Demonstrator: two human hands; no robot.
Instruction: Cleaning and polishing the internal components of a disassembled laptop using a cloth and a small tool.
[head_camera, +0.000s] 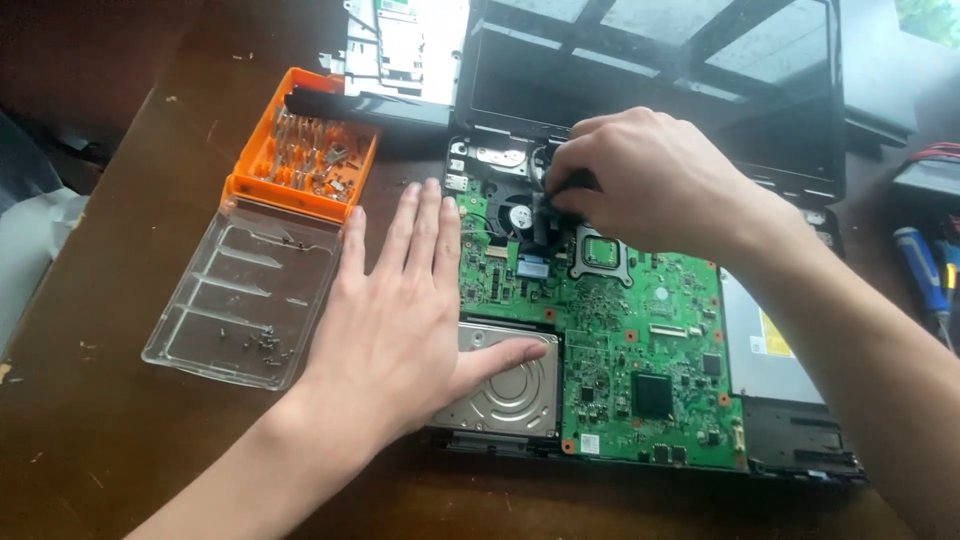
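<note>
Green motherboard (640, 340) fills the middle of the frame, seated in an opened black laptop base (800, 440) whose dark screen (660, 70) stands along the upper edge. Right hand (650, 180), upper centre, has its grip closed, fingers pinched together on a small black part (560, 215) just beside the round cooling fan (518, 215) at the board's upper left corner; what kind of part it is cannot be told. Left hand (400, 310) lies flat, its grip spread apart and holding nothing: the fingers rest along the board's left edge and on the brown wooden surface (120, 440), the thumb across the silver hard drive (505, 385) at lower centre. At upper left, an orange bit case (300, 145) sits with its clear lid (240, 305) folded open toward the lower left, loose screws (265, 342) lying in it, just beside the left hand. Bare wood lies open at lower left and along the bottom edge. At the right edge, well apart, a blue-handled screwdriver (925, 270) lies beside the silver optical drive (765, 350).
</note>
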